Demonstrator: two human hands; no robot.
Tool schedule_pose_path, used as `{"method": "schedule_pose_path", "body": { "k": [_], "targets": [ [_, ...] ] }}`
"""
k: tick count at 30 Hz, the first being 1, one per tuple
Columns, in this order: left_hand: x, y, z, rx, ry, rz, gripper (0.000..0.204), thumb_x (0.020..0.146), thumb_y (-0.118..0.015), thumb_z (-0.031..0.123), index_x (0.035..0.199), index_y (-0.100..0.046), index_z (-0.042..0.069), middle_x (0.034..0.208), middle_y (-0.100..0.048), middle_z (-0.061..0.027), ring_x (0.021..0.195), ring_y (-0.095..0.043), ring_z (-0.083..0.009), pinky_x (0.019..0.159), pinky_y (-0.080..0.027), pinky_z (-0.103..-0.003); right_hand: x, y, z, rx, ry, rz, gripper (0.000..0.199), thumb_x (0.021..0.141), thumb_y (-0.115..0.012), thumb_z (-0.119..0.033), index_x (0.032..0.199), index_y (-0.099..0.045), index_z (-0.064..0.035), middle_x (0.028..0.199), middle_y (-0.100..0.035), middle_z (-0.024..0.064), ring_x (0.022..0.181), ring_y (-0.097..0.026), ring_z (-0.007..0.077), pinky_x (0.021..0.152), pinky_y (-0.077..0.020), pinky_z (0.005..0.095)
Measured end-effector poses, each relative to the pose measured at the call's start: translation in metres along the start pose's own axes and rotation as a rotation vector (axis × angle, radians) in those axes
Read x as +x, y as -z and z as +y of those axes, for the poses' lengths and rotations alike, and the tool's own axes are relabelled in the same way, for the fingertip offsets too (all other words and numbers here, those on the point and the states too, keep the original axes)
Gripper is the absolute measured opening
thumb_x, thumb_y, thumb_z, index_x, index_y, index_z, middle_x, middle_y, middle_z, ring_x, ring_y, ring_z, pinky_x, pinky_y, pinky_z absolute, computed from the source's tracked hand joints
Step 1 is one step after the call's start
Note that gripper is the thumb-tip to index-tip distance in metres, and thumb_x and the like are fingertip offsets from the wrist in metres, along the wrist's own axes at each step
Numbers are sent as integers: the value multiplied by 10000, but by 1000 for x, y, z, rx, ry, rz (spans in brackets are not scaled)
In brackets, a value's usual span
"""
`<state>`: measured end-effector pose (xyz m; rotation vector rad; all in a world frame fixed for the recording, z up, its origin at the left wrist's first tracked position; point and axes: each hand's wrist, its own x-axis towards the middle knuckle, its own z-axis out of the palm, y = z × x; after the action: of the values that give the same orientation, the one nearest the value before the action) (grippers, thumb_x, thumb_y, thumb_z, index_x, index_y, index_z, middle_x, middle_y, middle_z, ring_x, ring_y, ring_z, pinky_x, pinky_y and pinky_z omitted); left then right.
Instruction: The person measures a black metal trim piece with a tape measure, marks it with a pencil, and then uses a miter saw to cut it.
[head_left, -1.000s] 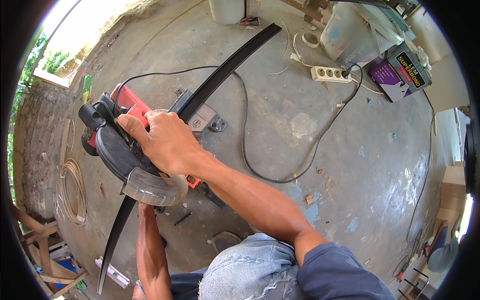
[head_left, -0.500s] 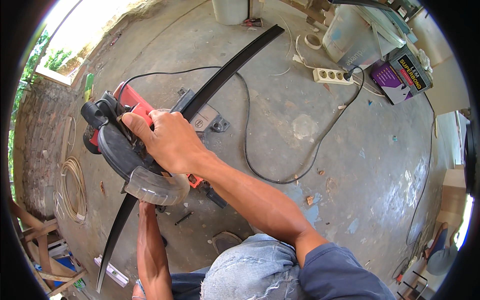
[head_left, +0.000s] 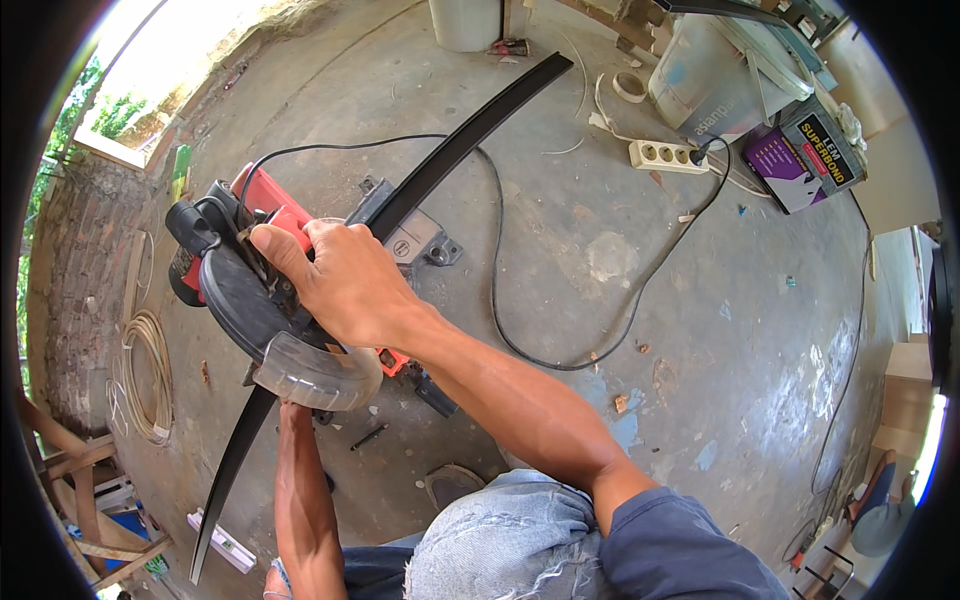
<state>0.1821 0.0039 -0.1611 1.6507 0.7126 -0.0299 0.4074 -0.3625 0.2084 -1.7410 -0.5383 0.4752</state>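
Note:
A red and black miter saw (head_left: 230, 295) stands on the floor at left centre, its head lowered over a long black channel strip (head_left: 470, 135). My right hand (head_left: 352, 285) is closed round the saw's red handle, thumb on the near left side. The strip passes under the saw head, reaching far right at one end and near left at the other. My left forearm (head_left: 308, 500) runs up to the saw's clear curved guard (head_left: 318, 372). That guard and the saw hide my left hand, so its fingers cannot be seen.
A black power cord (head_left: 500, 300) loops across the floor to a white power strip (head_left: 668, 156). Behind it are a grey bucket (head_left: 700, 80) and a purple-black box (head_left: 805, 155). Coiled cable (head_left: 148, 375), a spirit level (head_left: 222, 545) and a wooden frame (head_left: 85, 480) lie at left.

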Motion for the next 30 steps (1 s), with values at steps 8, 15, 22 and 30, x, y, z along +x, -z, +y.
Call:
{"method": "schedule_pose_path", "body": {
  "k": [8, 15, 22, 30],
  "targets": [
    [-5, 1, 5, -64, 20, 7, 585, 1068, -352, 578, 1303, -614, 112, 1322, -655, -93, 1260, -575, -268, 1127, -393, -595, 2, -5, 5, 8, 49, 114, 902, 998, -441, -737, 780, -634, 117, 666, -647, 237, 684, -695, 370, 689, -532, 465],
    [-8, 0, 5, -119, 38, 14, 587, 1067, -351, 579, 1300, -615, 110, 1317, -656, -95, 1256, -577, -269, 1121, -400, -591, 2, -7, 7, -8, 68, 135, 900, 1001, -430, -740, 775, -631, 108, 637, -635, 218, 660, -692, 353, 678, -532, 457],
    [-8, -1, 10, -177, 55, 19, 588, 1067, -351, 580, 1297, -615, 108, 1312, -658, -98, 1252, -579, -270, 1116, -407, -586, 1, -6, 8, 24, 49, 101, 925, 994, -421, -756, 819, -639, 126, 663, -647, 227, 676, -695, 369, 694, -541, 454],
    [-3, -5, 16, -246, 76, 26, 590, 1067, -351, 581, 1294, -615, 105, 1307, -659, -101, 1248, -581, -270, 1110, -415, -581, -2, -3, 5, 1, 31, 91, 956, 992, -408, -763, 891, -639, 160, 786, -668, 278, 768, -705, 390, 737, -542, 460]
  ]
}}
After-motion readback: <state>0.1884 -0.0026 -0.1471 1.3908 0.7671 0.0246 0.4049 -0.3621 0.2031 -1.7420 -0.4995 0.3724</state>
